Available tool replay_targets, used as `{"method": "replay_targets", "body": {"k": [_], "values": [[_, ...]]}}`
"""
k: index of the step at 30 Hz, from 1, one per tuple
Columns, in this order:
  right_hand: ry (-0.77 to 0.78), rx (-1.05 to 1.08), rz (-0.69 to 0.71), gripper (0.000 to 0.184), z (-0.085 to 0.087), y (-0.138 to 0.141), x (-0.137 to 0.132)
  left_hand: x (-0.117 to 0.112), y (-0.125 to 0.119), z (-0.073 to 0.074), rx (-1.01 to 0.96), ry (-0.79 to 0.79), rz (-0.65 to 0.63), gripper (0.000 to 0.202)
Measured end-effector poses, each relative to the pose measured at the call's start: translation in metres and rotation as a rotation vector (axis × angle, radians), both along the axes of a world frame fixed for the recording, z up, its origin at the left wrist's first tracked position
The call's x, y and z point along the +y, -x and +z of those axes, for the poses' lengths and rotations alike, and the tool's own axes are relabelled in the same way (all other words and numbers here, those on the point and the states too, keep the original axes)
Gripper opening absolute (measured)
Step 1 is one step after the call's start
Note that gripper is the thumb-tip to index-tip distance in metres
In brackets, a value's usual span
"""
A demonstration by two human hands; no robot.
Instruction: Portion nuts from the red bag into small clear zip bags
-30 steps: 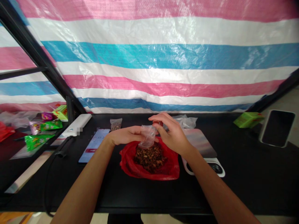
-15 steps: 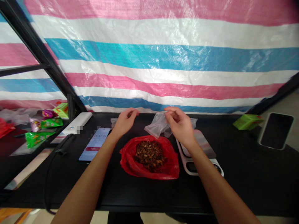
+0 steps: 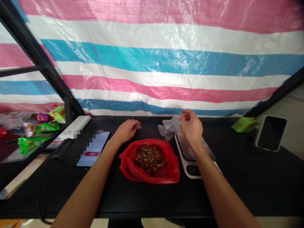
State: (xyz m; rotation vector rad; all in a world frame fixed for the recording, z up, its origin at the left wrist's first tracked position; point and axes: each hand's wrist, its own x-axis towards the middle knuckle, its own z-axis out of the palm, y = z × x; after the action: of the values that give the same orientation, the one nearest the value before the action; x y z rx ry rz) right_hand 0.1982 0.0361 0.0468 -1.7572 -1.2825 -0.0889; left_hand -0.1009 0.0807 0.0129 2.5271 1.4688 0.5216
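My left hand [image 3: 127, 130] rests low over the black tabletop, fingers curled down, with a bit of clear plastic bag [image 3: 139, 127] showing at the fingertips. My right hand [image 3: 192, 127] hovers above the back of a white kitchen scale [image 3: 187, 171]. Its thumb and fingers are bent together, and what they may hold is hidden. Just left of it lie several crumpled clear plastic bags [image 3: 172, 123] and a small clear plastic cup [image 3: 168, 136]. Between my forearms sits an opened red plastic bag [image 3: 127, 171] holding brown, seed-like pieces [image 3: 150, 158].
A lit phone [image 3: 95, 148] lies left of my left forearm, near a white power strip [image 3: 78, 125] with a black cable. Green candy packets [image 3: 33, 144] are at far left. On the right are a green box [image 3: 244, 124] and an upright phone [image 3: 271, 133]. Striped sheeting hangs behind.
My left hand has lowered onto the small plastic at the left. My right hand has moved right, away from the clear bag it was pinching, which now lies among the others.
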Motion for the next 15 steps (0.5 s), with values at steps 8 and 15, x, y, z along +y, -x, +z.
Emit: {"method": "replay_targets", "body": {"k": [8,15], "values": [[0.292,-0.190,0.084,0.034,0.014,-0.004,-0.009,-0.005,-0.014,0.003,-0.403,-0.101,-0.119,0.018],[0.461,-0.393,0.175,0.045,0.013,-0.003,-0.011,-0.002,-0.008,-0.002,-0.249,-0.142,-0.106,0.021]]}}
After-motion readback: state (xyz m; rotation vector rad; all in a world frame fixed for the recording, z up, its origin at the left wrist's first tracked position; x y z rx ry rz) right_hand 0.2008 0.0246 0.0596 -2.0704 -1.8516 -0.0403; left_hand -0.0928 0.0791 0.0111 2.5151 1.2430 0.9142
